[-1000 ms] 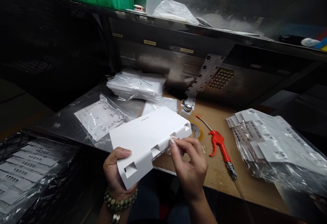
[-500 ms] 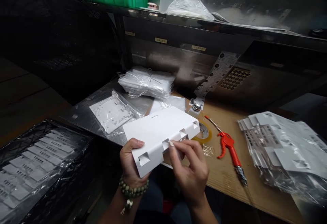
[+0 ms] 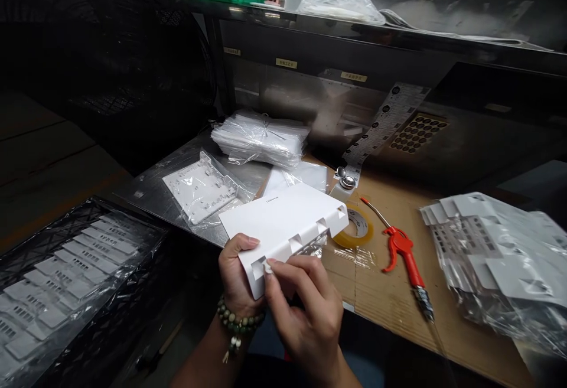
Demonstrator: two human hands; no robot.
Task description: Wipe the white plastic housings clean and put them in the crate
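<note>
The left hand (image 3: 239,273) grips the white cover (image 3: 283,217) by its left end, in front of the tape roll (image 3: 354,242). The right hand (image 3: 305,305) pinches a small white piece (image 3: 267,267) at the leftmost notch (image 3: 257,269).

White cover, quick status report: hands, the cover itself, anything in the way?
Left hand holds white cover by its left end. Right hand pinches small white piece at leftmost cutout. Red air gun lies right, clear of both hands.

shadow is filling the left background, light is falling brightest on the white cover (image 3: 281,211), the plastic bundle (image 3: 254,140) is glinting, wide-angle distortion is stretching edges
</note>
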